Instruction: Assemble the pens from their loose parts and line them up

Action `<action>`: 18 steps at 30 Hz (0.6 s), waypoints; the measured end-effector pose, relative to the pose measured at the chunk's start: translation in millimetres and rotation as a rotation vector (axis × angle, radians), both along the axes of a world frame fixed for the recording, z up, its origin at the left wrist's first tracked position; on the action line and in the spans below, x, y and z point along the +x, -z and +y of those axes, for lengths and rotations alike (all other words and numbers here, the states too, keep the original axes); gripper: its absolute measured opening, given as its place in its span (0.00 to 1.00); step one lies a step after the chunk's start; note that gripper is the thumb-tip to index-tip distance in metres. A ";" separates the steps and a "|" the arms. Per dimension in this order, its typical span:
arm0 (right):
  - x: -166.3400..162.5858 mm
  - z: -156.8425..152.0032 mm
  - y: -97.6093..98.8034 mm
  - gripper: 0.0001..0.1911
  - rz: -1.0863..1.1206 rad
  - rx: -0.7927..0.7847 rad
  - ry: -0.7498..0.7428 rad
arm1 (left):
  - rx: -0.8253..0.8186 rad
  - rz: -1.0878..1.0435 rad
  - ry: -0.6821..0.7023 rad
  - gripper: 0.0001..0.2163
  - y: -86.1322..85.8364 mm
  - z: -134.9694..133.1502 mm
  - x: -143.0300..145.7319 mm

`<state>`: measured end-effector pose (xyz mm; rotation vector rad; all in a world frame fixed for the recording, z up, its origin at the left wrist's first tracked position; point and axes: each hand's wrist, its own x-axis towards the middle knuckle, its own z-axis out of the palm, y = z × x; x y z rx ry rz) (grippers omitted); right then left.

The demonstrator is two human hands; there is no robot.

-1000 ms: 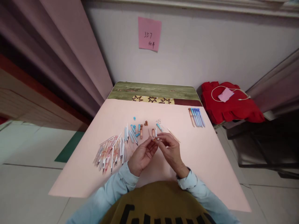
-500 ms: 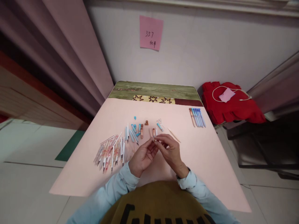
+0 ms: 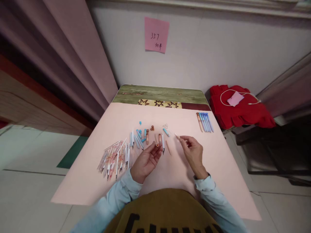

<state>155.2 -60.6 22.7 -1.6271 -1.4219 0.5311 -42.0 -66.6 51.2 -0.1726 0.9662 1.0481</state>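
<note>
My left hand [image 3: 145,163] is closed in a pinch on a small brown pen part [image 3: 157,145] with a round open end. To the right, my right hand [image 3: 193,153] pinches a thin wooden stick [image 3: 177,135] whose pale tip points up and away from me. Just beyond the left fingers lie a brown pen barrel piece [image 3: 159,138] and a white refill [image 3: 163,145]. Between the hands rests a tan pen barrel [image 3: 168,148]. A blue barrel piece [image 3: 166,132] and a few tiny springs [image 3: 165,126] lie farther back.
Clear pen tubes and white refills [image 3: 114,158] are heaped at the left. Blue barrels [image 3: 137,140] and a brown cap [image 3: 152,127] lie mid-table. Several pens [image 3: 206,122] stand in a row at the right. Red cloth [image 3: 243,110] with a cable sits beyond the table edge.
My right hand has moved away to the right from the left hand and taken hold of the wooden stick. The left hand keeps the brown part, and the tan barrel is now uncovered.
</note>
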 end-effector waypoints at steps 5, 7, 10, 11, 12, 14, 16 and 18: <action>25.0 3.2 28.2 0.16 -0.424 -0.178 0.066 | 0.003 0.034 -0.064 0.04 -2.1 5.3 -5.4; 23.5 3.2 36.2 0.15 -0.502 -0.155 0.044 | 0.009 0.038 -0.080 0.03 -1.0 6.3 -6.2; 18.1 3.8 40.1 0.13 -0.556 -0.100 0.050 | 0.016 0.053 -0.088 0.04 0.9 6.5 -7.3; 16.4 3.6 38.4 0.12 -0.546 -0.094 0.062 | 0.017 0.058 -0.089 0.04 1.4 6.6 -7.6; 14.6 2.8 34.9 0.12 -0.523 -0.091 0.073 | 0.018 0.064 -0.091 0.04 1.8 6.8 -7.9; 9.9 -1.5 22.4 0.10 -0.451 -0.076 0.066 | 0.019 0.072 -0.098 0.03 2.2 7.5 -8.1; 2.2 -9.2 4.9 0.09 -0.374 -0.024 0.001 | 0.018 0.073 -0.103 0.04 2.4 8.6 -7.5; -8.3 -18.4 -13.0 0.08 -0.330 0.061 -0.108 | 0.022 0.065 -0.104 0.04 2.5 10.0 -6.1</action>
